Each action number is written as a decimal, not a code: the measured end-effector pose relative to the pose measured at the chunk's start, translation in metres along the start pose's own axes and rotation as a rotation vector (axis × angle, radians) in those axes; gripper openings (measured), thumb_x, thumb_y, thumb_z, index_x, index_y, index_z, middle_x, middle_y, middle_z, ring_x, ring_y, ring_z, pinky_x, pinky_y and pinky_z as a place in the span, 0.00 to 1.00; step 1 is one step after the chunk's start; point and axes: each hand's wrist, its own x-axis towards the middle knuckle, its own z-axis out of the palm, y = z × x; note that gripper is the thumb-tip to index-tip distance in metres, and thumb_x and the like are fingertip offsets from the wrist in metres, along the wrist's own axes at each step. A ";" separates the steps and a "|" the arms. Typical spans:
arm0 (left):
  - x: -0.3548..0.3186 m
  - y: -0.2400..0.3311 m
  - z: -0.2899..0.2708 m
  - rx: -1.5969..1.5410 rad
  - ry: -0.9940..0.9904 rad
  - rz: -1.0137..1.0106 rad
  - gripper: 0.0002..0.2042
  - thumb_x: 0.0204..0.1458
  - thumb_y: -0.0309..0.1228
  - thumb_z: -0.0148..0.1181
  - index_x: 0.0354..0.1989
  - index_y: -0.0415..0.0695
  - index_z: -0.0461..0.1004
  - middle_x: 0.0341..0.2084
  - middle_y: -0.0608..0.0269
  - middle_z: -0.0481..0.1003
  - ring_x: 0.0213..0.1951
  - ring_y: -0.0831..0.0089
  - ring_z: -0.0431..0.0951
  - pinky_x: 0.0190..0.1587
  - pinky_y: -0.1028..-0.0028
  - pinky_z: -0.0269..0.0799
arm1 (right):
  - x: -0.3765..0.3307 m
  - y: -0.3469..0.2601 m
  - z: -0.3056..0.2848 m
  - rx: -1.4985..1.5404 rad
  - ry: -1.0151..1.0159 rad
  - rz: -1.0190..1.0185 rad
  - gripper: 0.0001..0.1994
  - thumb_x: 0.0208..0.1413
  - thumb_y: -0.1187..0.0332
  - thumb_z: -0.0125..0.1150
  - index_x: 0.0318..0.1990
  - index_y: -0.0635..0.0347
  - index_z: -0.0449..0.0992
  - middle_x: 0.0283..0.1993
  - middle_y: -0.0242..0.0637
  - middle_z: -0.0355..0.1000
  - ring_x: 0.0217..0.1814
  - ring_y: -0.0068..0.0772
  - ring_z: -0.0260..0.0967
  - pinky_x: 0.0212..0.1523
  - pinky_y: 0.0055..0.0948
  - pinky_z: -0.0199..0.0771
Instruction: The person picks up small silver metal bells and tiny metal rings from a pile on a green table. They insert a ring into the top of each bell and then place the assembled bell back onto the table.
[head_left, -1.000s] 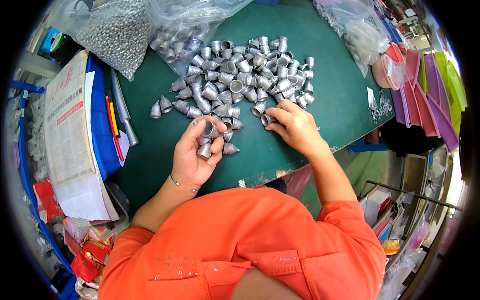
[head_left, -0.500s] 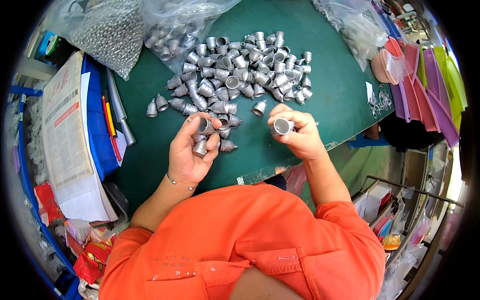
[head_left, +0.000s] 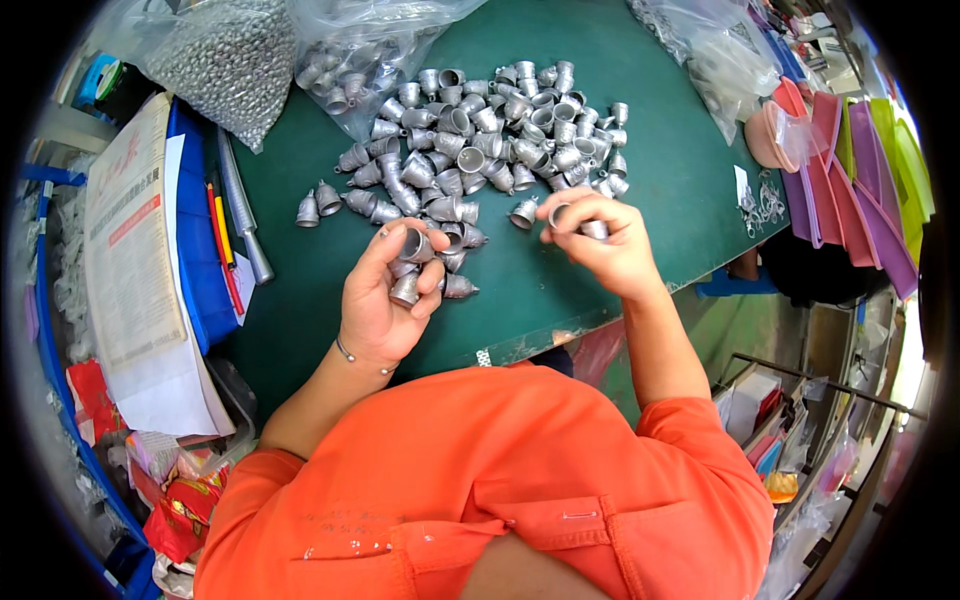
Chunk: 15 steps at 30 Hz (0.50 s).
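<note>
Head view, only one cam. L hand is palm up, fingers curled round several small silver bell-shaped metal caps; thumb and forefinger pinch one cap at the top, open mouth facing up. So L is clamped on a handful, not spread.

R hand is closed on a single cap, fingertips bunched round it, with a second open-mouthed piece at the thumb side. Poor angle there; could be one piece or two nested, can't say for sure.

Change vs 1 s ago: R hand was down in the near edge of the loose pile, picking. Half a sec ago it had lifted clear w/ a cap shown mouth-up. Now it's turned the piece and shifted a bit toward the L hand, fingers tighter. L hand barely moved, same stack in the palm. Reads as pick done, piece being oriented or checked between the hands.

Around the hands: pile lies just beyond both, on the green mat. Beyond the L hand, a clear bag of caps and a bag of tiny silver beads. Out past the L thumb side, a metal rod, red and yellow pens, blue tray under printed papers. Beyond the R hand, coloured plastic trays.
</note>
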 end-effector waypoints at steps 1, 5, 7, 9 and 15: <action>0.000 0.000 0.000 0.003 0.005 0.001 0.08 0.57 0.35 0.47 0.38 0.45 0.68 0.35 0.56 0.72 0.24 0.76 0.68 0.17 0.81 0.60 | 0.008 -0.005 0.003 -0.470 -0.014 -0.144 0.11 0.42 0.80 0.58 0.35 0.56 0.76 0.41 0.37 0.70 0.42 0.32 0.69 0.36 0.30 0.70; -0.002 0.001 -0.001 0.009 -0.001 0.006 0.08 0.57 0.35 0.47 0.38 0.45 0.69 0.34 0.56 0.72 0.24 0.76 0.68 0.17 0.82 0.60 | 0.019 -0.013 0.021 -1.150 -0.076 -0.121 0.15 0.38 0.80 0.61 0.38 0.55 0.76 0.41 0.36 0.68 0.45 0.41 0.66 0.42 0.31 0.70; -0.002 0.001 -0.001 0.010 -0.016 0.013 0.08 0.57 0.34 0.46 0.39 0.45 0.69 0.34 0.56 0.72 0.24 0.76 0.68 0.16 0.82 0.59 | 0.017 -0.006 0.020 -0.966 -0.009 -0.113 0.15 0.39 0.78 0.63 0.38 0.55 0.76 0.41 0.36 0.68 0.44 0.39 0.67 0.41 0.30 0.69; -0.001 0.001 0.001 0.013 -0.015 0.012 0.08 0.57 0.34 0.46 0.39 0.45 0.69 0.34 0.56 0.72 0.24 0.76 0.68 0.16 0.82 0.59 | 0.013 -0.006 0.019 -0.625 0.033 -0.034 0.16 0.40 0.76 0.65 0.40 0.55 0.76 0.41 0.35 0.67 0.42 0.33 0.67 0.41 0.28 0.68; -0.002 0.000 0.000 0.011 0.006 0.005 0.08 0.57 0.34 0.46 0.39 0.45 0.69 0.34 0.56 0.72 0.24 0.76 0.68 0.16 0.82 0.59 | 0.002 -0.006 0.020 0.307 -0.035 0.119 0.15 0.49 0.69 0.61 0.45 0.63 0.71 0.43 0.37 0.66 0.37 0.26 0.63 0.30 0.22 0.65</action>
